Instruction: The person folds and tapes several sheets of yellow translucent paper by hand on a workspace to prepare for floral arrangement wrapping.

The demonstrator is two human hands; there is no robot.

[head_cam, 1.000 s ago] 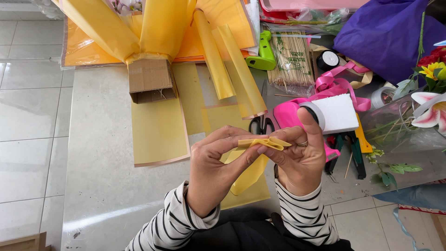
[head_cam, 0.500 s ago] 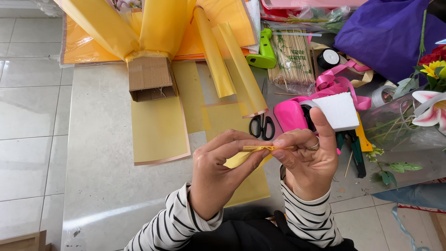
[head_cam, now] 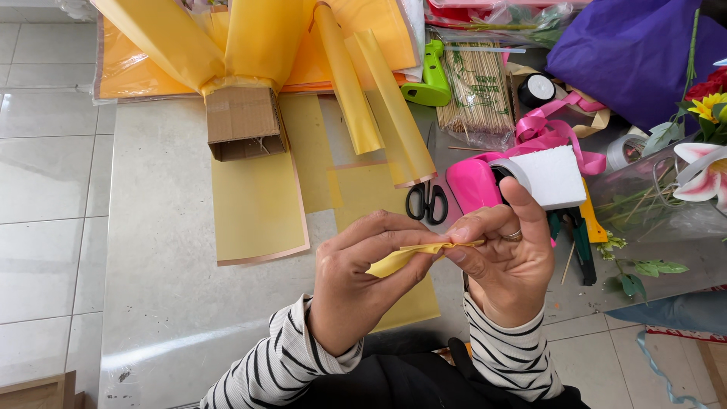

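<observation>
My left hand [head_cam: 362, 282] and my right hand [head_cam: 509, 261] together pinch a small folded strip of yellow paper [head_cam: 409, 256], held in the air above the tiled floor. The left fingers wrap the strip's left end; the right thumb and fingers squeeze its right end, and the right index finger points up. A ring sits on a right finger. Both sleeves are black-and-white striped. A flat yellow sheet [head_cam: 409, 310] lies on the floor under my hands.
Black scissors [head_cam: 426, 201] lie just beyond my hands beside a pink object [head_cam: 473, 182] and a white foam block [head_cam: 551, 176]. Further off are yellow paper sheets [head_cam: 257, 204], rolled yellow sheets [head_cam: 379, 106], a cardboard box [head_cam: 244, 121], a green tool [head_cam: 432, 76], skewers [head_cam: 477, 91], pink ribbon [head_cam: 553, 132], purple paper [head_cam: 628, 53], flowers [head_cam: 704, 151].
The yellow strip has been gathered narrower between my fingers. My right hand has turned upright with the index finger raised, and both hands sit slightly lower.
</observation>
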